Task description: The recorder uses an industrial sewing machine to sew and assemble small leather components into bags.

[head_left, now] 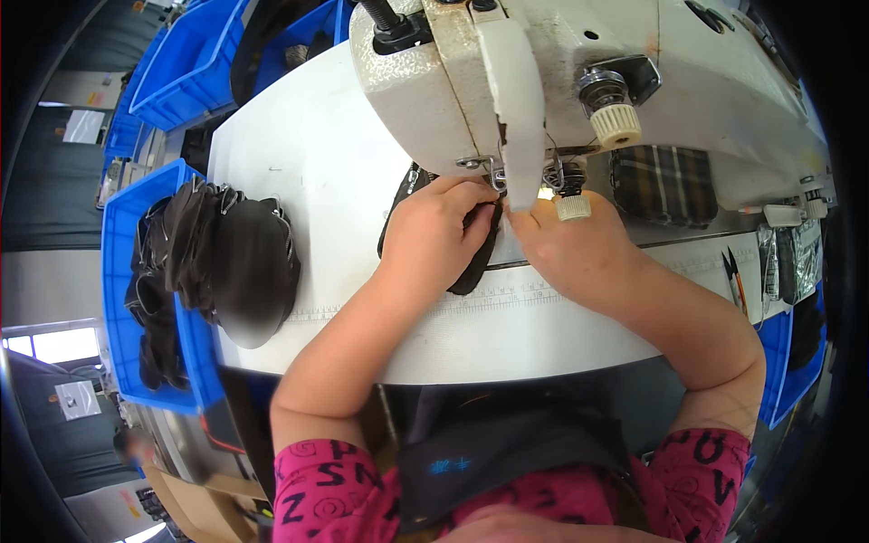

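Note:
A white sewing machine [434,109] reaches over the white table, with its needle area low in front of me. Under the needle area lies a black, rounded fabric piece [472,270]. My left hand [433,228] is closed on this piece, thumb and fingertips pinching it just left of the needle. Close on the other side, my right hand [579,249] has its fingers curled in beside the presser area. The machine's lever and a tension knob [573,207] partly cover those fingertips, so what they grip is hidden.
A stack of dark fabric pieces [244,262] stands at left, beside a blue bin [122,317] of more dark pieces. Plaid fabric [665,185] lies under the machine arm. A pair of thin pointed tools [735,282] and a plastic packet [795,262] are at right.

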`<state>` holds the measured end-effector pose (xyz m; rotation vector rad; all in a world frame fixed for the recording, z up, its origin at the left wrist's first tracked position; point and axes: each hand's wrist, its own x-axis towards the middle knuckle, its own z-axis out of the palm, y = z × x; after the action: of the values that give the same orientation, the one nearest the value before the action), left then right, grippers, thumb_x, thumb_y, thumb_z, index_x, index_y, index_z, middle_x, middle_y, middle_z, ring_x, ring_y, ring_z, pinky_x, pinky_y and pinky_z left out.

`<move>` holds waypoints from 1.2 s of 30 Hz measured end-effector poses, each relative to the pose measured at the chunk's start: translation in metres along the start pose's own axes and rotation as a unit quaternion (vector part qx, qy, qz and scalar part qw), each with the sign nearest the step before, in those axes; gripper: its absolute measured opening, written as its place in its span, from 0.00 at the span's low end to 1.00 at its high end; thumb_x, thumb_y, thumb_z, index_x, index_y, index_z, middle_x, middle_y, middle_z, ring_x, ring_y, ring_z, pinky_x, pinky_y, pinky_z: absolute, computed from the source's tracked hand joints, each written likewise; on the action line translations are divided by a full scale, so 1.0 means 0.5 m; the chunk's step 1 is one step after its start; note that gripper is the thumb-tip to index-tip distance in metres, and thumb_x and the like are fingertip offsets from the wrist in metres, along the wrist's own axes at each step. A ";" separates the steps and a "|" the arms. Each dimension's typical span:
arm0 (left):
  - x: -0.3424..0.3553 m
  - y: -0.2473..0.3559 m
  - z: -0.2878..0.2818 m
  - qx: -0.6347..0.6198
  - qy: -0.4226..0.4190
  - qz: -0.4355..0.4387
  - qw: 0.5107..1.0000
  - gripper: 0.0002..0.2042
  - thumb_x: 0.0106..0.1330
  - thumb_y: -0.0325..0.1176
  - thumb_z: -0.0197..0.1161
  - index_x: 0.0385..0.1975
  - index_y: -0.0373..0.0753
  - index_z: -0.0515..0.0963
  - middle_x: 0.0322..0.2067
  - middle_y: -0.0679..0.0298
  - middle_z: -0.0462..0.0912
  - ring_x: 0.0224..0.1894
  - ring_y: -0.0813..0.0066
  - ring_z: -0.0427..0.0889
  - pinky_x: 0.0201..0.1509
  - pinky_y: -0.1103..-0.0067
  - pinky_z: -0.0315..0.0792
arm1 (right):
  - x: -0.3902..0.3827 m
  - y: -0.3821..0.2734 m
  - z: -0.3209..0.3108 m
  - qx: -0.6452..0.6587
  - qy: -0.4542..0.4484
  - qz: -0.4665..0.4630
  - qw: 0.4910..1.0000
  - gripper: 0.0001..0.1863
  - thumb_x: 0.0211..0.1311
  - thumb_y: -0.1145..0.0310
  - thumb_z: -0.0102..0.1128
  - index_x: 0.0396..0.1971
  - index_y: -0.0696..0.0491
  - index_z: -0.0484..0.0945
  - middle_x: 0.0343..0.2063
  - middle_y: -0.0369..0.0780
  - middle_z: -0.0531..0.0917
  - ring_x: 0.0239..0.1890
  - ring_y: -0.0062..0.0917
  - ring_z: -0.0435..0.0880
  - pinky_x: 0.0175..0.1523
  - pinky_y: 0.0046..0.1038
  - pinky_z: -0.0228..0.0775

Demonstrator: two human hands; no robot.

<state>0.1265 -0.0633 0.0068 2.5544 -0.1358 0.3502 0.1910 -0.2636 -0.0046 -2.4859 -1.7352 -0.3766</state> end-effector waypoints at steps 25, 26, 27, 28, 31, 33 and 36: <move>-0.016 0.022 0.008 0.130 0.010 0.069 0.989 0.10 0.63 0.30 0.69 0.43 0.40 0.86 0.40 0.66 0.85 0.39 0.62 0.86 0.37 0.69 0.80 | 0.011 -0.001 -0.011 0.020 0.019 0.011 1.000 0.11 0.47 0.73 0.66 0.34 0.55 0.84 0.20 0.37 0.83 0.22 0.30 0.86 0.27 0.32 0.78; -0.016 0.021 0.008 0.131 0.007 0.071 0.989 0.10 0.63 0.30 0.69 0.43 0.39 0.86 0.40 0.66 0.85 0.39 0.62 0.86 0.37 0.69 0.80 | 0.012 -0.002 -0.013 0.021 0.020 0.010 1.000 0.11 0.47 0.73 0.66 0.34 0.55 0.84 0.20 0.37 0.83 0.22 0.30 0.86 0.27 0.32 0.78; -0.016 0.022 0.009 0.131 0.007 0.071 0.989 0.10 0.63 0.30 0.69 0.43 0.39 0.86 0.40 0.66 0.85 0.39 0.62 0.86 0.37 0.69 0.80 | 0.013 -0.003 -0.019 0.014 0.021 0.012 1.000 0.11 0.47 0.73 0.66 0.34 0.55 0.84 0.21 0.37 0.83 0.23 0.30 0.86 0.27 0.32 0.79; -0.016 0.023 0.012 0.131 0.012 0.072 0.989 0.10 0.63 0.30 0.69 0.44 0.39 0.86 0.40 0.65 0.85 0.39 0.61 0.86 0.38 0.69 0.80 | 0.014 -0.004 -0.022 0.006 0.022 0.013 1.000 0.11 0.47 0.74 0.66 0.34 0.55 0.84 0.21 0.37 0.83 0.24 0.30 0.87 0.28 0.32 0.79; -0.013 0.026 0.012 0.131 0.012 0.071 0.989 0.11 0.63 0.29 0.69 0.45 0.37 0.86 0.41 0.63 0.85 0.39 0.60 0.86 0.39 0.68 0.80 | 0.013 0.001 -0.014 0.008 0.025 0.011 1.000 0.12 0.48 0.74 0.66 0.36 0.56 0.84 0.21 0.38 0.83 0.25 0.30 0.87 0.28 0.32 0.79; -0.013 0.026 0.011 0.131 0.007 0.068 0.989 0.12 0.63 0.29 0.68 0.46 0.37 0.85 0.42 0.63 0.85 0.39 0.60 0.86 0.40 0.67 0.80 | 0.015 0.003 -0.013 0.003 0.034 0.016 0.999 0.14 0.48 0.74 0.66 0.38 0.57 0.84 0.21 0.38 0.83 0.25 0.30 0.87 0.29 0.32 0.79; -0.015 0.018 0.001 0.089 0.011 0.060 0.994 0.11 0.64 0.28 0.67 0.45 0.37 0.85 0.42 0.60 0.85 0.41 0.57 0.86 0.40 0.66 0.80 | 0.007 0.006 -0.003 0.010 0.025 0.027 0.999 0.17 0.48 0.74 0.66 0.42 0.58 0.84 0.21 0.38 0.83 0.25 0.31 0.87 0.29 0.32 0.79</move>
<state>0.1177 -0.0711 0.0091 2.7237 -0.2624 0.4535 0.1947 -0.2617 -0.0021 -2.4821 -1.6414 -0.4108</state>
